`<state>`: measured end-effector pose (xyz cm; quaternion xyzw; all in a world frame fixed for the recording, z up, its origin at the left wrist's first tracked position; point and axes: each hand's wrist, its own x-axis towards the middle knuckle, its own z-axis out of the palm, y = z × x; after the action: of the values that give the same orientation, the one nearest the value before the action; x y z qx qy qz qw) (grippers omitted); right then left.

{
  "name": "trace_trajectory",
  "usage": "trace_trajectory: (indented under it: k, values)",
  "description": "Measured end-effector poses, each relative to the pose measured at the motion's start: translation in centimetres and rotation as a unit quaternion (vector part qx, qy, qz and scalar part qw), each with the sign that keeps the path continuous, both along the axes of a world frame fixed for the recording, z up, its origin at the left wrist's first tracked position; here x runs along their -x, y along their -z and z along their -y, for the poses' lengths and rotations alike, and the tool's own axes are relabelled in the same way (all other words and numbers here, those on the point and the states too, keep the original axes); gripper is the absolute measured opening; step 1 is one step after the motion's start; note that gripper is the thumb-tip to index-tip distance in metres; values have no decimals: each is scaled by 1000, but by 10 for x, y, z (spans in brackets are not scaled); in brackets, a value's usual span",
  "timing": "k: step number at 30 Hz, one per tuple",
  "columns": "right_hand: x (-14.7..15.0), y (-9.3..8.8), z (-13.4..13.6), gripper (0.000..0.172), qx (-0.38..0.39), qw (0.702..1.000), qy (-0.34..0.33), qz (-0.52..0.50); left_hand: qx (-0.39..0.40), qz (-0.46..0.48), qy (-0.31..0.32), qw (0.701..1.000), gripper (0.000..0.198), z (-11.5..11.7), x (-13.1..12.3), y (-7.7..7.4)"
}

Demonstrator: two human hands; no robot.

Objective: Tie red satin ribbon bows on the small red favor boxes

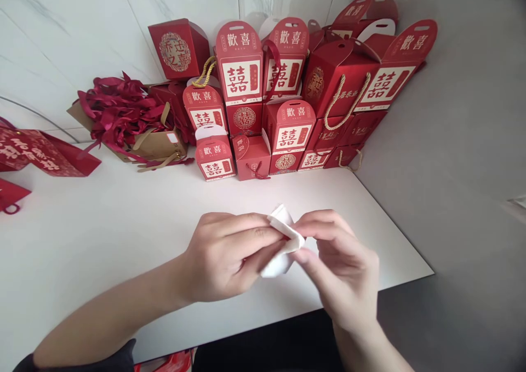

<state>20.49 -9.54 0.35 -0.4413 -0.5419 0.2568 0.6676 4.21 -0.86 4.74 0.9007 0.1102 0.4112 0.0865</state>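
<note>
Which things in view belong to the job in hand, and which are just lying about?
In the job:
folded white paper-like piece, held in both hands
left hand
right hand

Apparently just lying about:
stacked red cardboard boxes along the back
tan cardboard box
glossy dark-red ribbons, heaped in or over it
red packages with pale lettering, far left

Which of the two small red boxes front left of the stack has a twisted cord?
The right-hand box: a red cord hangs on its front. The left-hand box shows a double-happiness panel, no cord.
</note>
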Motion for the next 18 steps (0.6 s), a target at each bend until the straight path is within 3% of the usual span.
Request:
trace_trajectory:
  k: [2,4,7,10,13,18]
  values:
    - [3,1,-1,25,-40,995,42,86,15,-12,-4,1000,16,-1,-1,3]
    - [5,1,-3,19,-35,994,54,93,-3,-12,-10,1000,18,-3,-2,6]
    - [6,1,-7,4,72,997,-18,-11,-112,7,-23,993,12,-5,-1,11]
    - [1,5,-15,12,149,983,-44,-97,-173,-2,-11,985,16,-2,1,10]
    - [-8,12,-19,14,156,978,-8,-139,-121,-32,10,992,13,3,2,4]
    - [-17,7,-8,10,116,969,-122,-181,-46,11,8,999,12,3,-1,1]
